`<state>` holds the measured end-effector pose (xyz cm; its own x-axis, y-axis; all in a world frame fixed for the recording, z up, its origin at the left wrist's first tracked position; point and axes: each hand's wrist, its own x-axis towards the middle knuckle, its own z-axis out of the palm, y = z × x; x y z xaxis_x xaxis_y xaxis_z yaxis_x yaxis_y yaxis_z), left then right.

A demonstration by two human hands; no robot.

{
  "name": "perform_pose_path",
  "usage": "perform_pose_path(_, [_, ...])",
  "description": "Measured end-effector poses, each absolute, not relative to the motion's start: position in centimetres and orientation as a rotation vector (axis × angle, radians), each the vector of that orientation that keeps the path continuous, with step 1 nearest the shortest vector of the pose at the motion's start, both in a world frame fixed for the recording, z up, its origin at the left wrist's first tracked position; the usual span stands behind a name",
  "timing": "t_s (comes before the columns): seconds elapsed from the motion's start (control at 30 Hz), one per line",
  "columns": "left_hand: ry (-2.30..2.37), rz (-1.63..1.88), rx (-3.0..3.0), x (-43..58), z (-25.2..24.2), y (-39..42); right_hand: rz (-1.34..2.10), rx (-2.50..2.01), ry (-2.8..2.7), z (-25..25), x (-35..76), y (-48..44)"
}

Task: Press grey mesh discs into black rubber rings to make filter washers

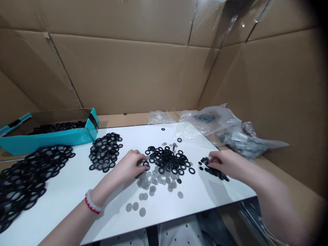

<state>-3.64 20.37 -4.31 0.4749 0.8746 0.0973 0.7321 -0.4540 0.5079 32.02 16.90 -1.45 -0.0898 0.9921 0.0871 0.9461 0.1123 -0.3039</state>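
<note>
My left hand (132, 164) pinches a black ring (146, 164) between thumb and fingers, at the left edge of a heap of black rings (169, 159). Grey translucent discs (152, 188) lie scattered on the white board just in front of that heap. On the right, my right hand (222, 161) is closed over a small pile of little black pieces (214, 171). Its fingertips reach into the pile, and what they grip is too small to make out.
More black rings with grey centres form a pile (105, 152) and a larger pile (28, 174) on the left of the white board (77, 198). A turquoise box (51, 138) holds further rings. Plastic bags (241, 141) lie at right. Cardboard walls (128, 71) enclose the back and sides.
</note>
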Motion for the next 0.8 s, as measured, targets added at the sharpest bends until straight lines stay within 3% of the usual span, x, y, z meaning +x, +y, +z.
perform_pose_path(0.13, [1.353, 0.515, 2.338, -3.2, -4.7, 20.2, 0.185, -1.998, -2.224, -3.1, 32.1, 15.1])
perform_pose_path(0.3, [1.386, 0.527, 2.309, -3.5, -4.9, 20.7, 0.286, -1.628, -2.297, -2.4, 25.7, 12.8])
perform_pose_path(0.47, [1.455, 0.632, 2.238, -3.7, -4.7, 20.8, 0.222, -1.541, -2.352, -4.0, 20.8, 11.8])
perform_pose_path(0.8, [1.074, 0.737, 1.667, -2.4, -5.2, 20.8, 0.138, -1.441, -2.370, -5.1, 19.3, 13.1])
